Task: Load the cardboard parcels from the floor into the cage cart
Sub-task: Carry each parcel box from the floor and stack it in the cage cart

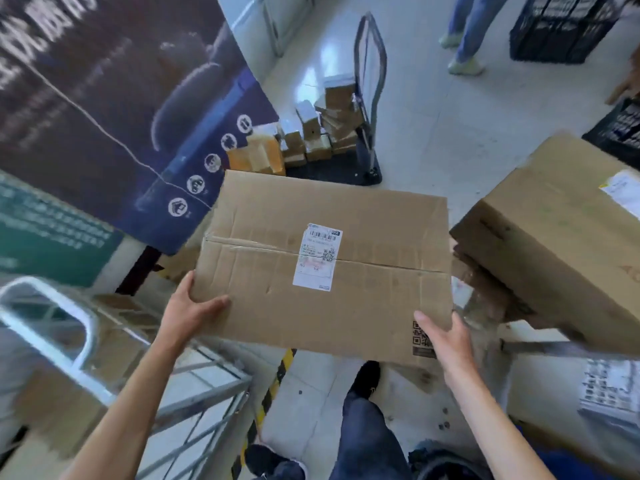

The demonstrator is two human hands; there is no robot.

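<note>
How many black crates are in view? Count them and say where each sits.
2. One black crate stands at the top right, beside a person's legs; the other crate is cut by the right edge, behind a large box. More may be hidden.

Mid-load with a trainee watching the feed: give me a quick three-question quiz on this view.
1. True or false: the left hand and the right hand both grip the parcel.
2. On which side of the person does the cage cart stand? A: left. B: right. C: straight ahead.
3. Fill in: a white ___ is stuck across the parcel's taped seam.
Key: 1 true; 2 A; 3 shipping label.
</note>
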